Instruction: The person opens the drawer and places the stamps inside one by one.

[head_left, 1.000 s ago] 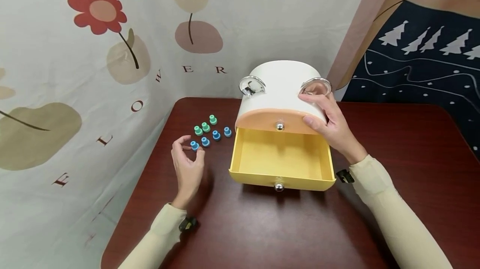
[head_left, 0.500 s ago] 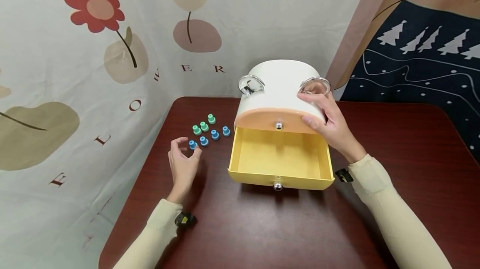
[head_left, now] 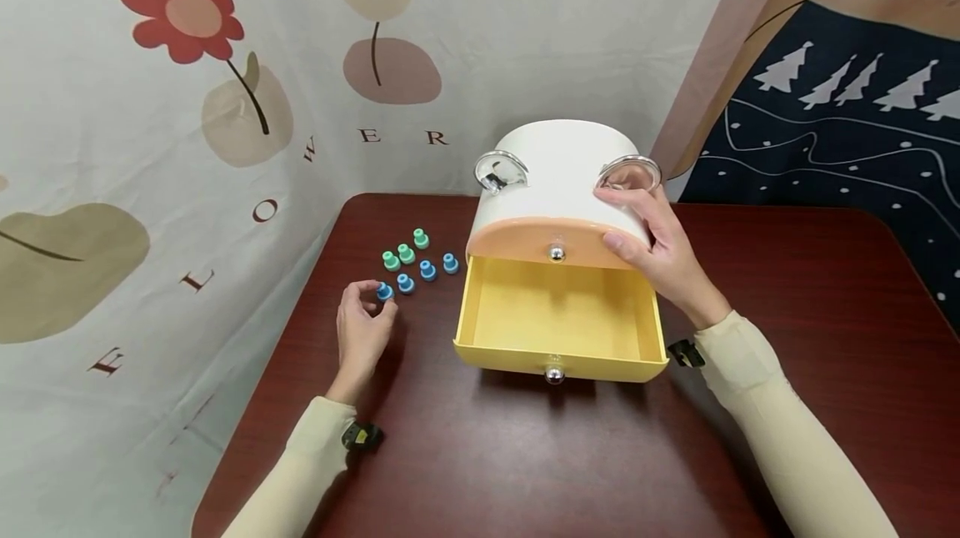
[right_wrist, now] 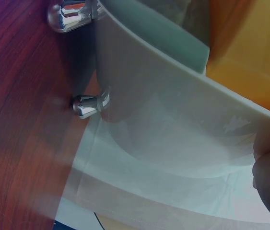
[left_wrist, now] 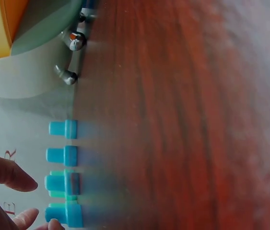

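On the left of the table, my left hand curves around the leftmost blue peg, thumb and fingers on either side of it. In the left wrist view a fingertip meets that peg, while the thumb stands apart. Several blue and green pegs stand upright close by. My right hand holds the right side of a white drawer box, its thumb on the orange front and fingers over the top. The yellow lower drawer is pulled out, with nothing in it.
Two silver rings stick up from the box's top. Small silver knobs sit on the drawer fronts. Behind the dark red table hangs a flower-printed cloth; a navy tree-patterned cloth is at right.
My left hand has shifted slightly left, and its thumb and fingers have drawn nearer the leftmost blue peg. The right hand keeps its hold on the box.
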`<action>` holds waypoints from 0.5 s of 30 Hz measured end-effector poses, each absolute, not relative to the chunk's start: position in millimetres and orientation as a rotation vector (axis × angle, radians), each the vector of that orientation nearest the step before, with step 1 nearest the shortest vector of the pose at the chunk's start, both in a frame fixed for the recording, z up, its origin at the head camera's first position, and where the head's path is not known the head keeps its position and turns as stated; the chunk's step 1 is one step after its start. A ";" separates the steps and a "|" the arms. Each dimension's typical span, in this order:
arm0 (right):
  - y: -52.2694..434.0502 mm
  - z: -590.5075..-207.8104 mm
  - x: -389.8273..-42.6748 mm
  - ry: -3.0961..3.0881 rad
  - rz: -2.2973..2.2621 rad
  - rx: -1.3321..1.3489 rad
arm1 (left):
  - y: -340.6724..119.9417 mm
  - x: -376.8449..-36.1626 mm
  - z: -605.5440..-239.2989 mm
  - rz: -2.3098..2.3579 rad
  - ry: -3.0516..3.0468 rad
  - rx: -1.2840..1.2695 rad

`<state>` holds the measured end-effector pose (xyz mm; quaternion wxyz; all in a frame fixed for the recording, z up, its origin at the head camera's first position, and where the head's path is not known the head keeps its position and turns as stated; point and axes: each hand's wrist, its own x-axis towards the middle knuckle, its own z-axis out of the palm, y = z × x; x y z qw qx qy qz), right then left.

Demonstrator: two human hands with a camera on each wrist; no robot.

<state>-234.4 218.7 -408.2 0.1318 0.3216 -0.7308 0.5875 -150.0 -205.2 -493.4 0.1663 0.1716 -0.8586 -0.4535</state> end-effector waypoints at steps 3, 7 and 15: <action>219.0 -409.1 -234.5 -2.120 1.704 0.936 | -207.0 -150.7 -493.8 -1.330 -2.470 0.527; 218.8 -408.9 -234.5 -2.122 1.698 0.932 | -209.1 -151.6 -492.3 -1.331 -2.489 0.555; 218.3 -408.7 -234.6 -2.123 1.698 0.929 | -213.6 -152.9 -495.7 -1.258 -2.491 0.565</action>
